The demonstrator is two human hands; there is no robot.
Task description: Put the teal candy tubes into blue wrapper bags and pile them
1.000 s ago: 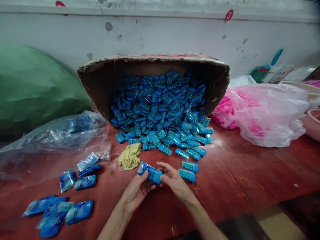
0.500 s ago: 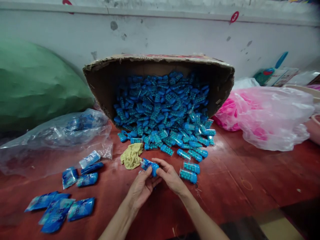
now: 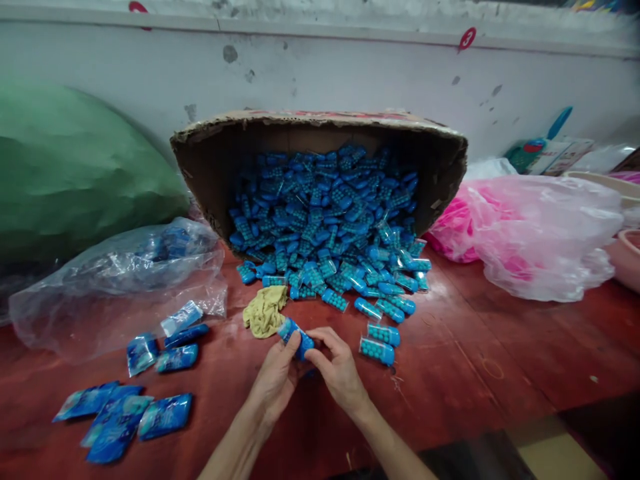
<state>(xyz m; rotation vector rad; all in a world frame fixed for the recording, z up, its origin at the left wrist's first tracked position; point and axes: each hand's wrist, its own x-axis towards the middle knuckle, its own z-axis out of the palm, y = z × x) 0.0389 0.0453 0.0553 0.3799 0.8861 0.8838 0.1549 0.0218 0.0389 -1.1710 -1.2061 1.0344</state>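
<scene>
A small blue packet [image 3: 296, 339] with printing on it is held over the red table, its upper end tilted to the left. My left hand [image 3: 280, 370] grips it, thumb on its face. My right hand [image 3: 336, 363] has thumb and fingers closed at its lower right end; the fingertips there are partly hidden. Just beyond lies a crumpled yellow cloth [image 3: 264, 311]. To the right are loose clear containers with blue ends and teal beads [image 3: 377, 350]. Several blue printed packets [image 3: 165, 415] lie to the left.
A cardboard box [image 3: 200, 167] on its side spills a heap of bead containers [image 3: 325, 213] onto the red table [image 3: 450, 373]. A clear plastic bag [image 3: 115, 280] and a green sheet-covered bulk [image 3: 80, 180] stand left. A bag of pink items [image 3: 530, 233] is at right.
The packet has turned more upright in my hands, showing more of its printed face. My right hand has shifted slightly down, its fingers drawn in at the packet's end.
</scene>
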